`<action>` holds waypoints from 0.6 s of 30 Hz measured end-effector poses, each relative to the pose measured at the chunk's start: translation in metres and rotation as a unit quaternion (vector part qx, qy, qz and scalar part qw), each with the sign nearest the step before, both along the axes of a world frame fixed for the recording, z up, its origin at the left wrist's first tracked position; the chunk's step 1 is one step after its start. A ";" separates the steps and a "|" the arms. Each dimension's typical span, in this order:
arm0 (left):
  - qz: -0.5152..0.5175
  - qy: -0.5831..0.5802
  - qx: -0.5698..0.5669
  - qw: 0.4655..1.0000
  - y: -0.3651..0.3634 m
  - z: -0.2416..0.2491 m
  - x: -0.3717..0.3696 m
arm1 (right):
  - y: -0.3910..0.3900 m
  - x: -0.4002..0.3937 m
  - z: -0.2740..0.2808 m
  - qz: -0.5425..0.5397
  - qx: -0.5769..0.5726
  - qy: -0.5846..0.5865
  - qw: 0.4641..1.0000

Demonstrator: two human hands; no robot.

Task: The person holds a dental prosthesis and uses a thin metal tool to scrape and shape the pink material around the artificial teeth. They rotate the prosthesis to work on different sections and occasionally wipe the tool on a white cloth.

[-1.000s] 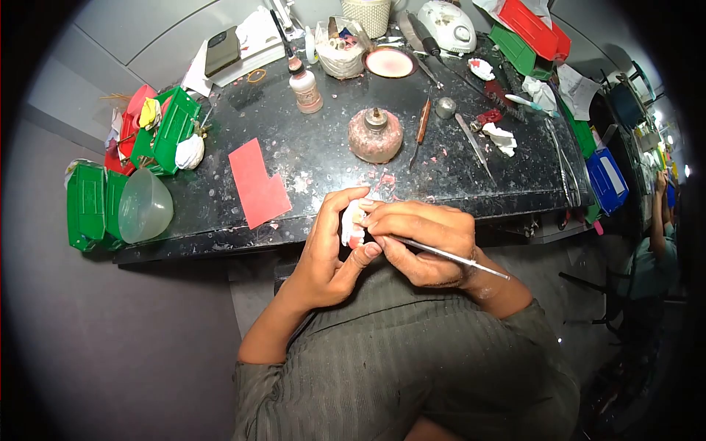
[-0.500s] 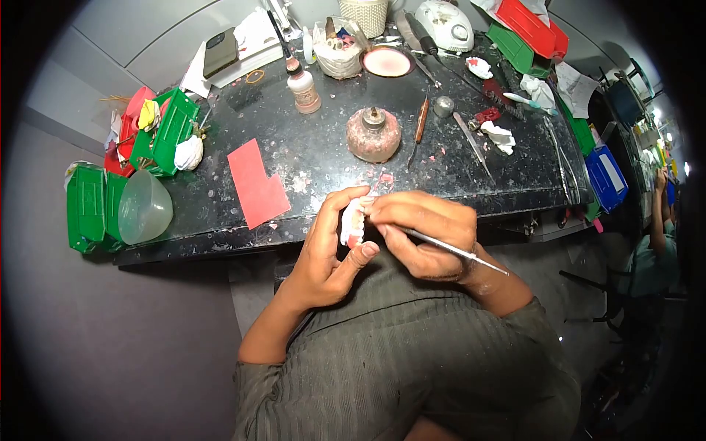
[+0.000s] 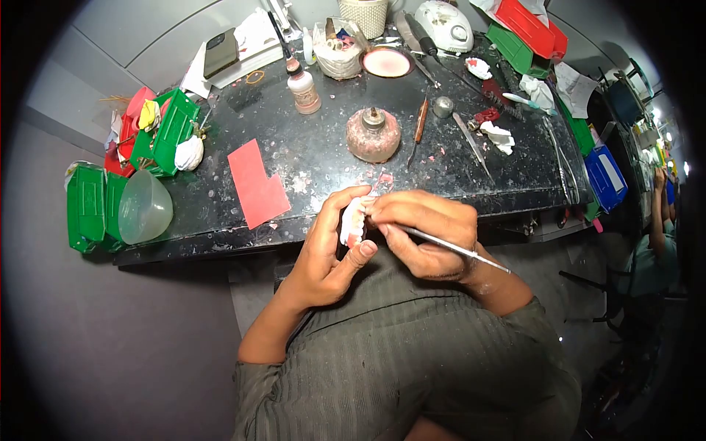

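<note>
A small white dental model [image 3: 353,226] with pink patches is held upright between the thumb and fingers of my left hand [image 3: 328,253], in front of the bench edge. My right hand [image 3: 430,234] pinches a thin metal tool [image 3: 471,253], whose rear end sticks out toward the lower right. The tool's working tip is hidden by my right fingers, which touch the upper part of the model. Beyond the hands, a glass spirit burner [image 3: 373,136] stands on the black bench [image 3: 243,110], and an L-shaped pink sheet [image 3: 257,184] lies to the left.
Green bins [image 3: 88,209] and a translucent bowl [image 3: 145,208] are at the left. A bottle [image 3: 303,90], a round dish [image 3: 387,62] and a white machine [image 3: 444,26] stand farther back. A wooden-handled tool [image 3: 421,121] lies right of the burner. Another person's arm [image 3: 657,206] shows far right.
Both hands hold almost the same pose. My left thumb and the rear end of the tool have shifted very slightly.
</note>
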State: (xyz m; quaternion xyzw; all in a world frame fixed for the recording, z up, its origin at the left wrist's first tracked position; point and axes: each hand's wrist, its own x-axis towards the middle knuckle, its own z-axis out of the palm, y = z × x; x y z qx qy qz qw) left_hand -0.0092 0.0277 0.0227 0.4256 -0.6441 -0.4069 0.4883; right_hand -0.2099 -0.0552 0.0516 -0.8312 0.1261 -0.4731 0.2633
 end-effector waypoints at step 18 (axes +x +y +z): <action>0.022 -0.045 -0.023 0.998 -0.001 0.000 -0.001 | 0.002 0.003 -0.002 -0.008 0.020 -0.004 1.000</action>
